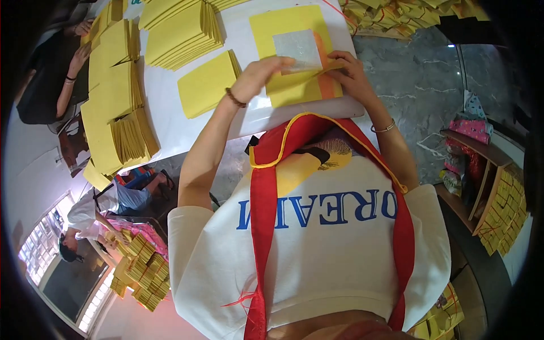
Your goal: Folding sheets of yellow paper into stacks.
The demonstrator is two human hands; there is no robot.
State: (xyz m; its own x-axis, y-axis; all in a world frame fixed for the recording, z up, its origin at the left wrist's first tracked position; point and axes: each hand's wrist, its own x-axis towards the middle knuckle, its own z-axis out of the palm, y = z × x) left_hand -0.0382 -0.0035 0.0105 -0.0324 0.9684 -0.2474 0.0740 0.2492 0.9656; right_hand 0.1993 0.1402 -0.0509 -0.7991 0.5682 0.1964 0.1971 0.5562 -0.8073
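Note:
Yellow paper (300, 95) lies at the table's near edge, with a silver square (297, 50) and an orange strip (324, 48) on top. Its lower part is lifted into a fold across the silver square. My left hand (262, 78), slightly blurred, grips the fold's left end, fingertips over the silver square's lower left corner. At the other end, over the orange strip, my right hand (352, 75) pinches the paper between thumb and fingers. A small stack of folded yellow paper (207, 85) rests left of my left hand.
Larger yellow stacks (184, 37) cover the left of the white table (241, 28). Another person's hand (79, 59) is at the far left stacks. A second person sits lower left by yellow bundles (141, 266). A wooden shelf (476, 181) stands right.

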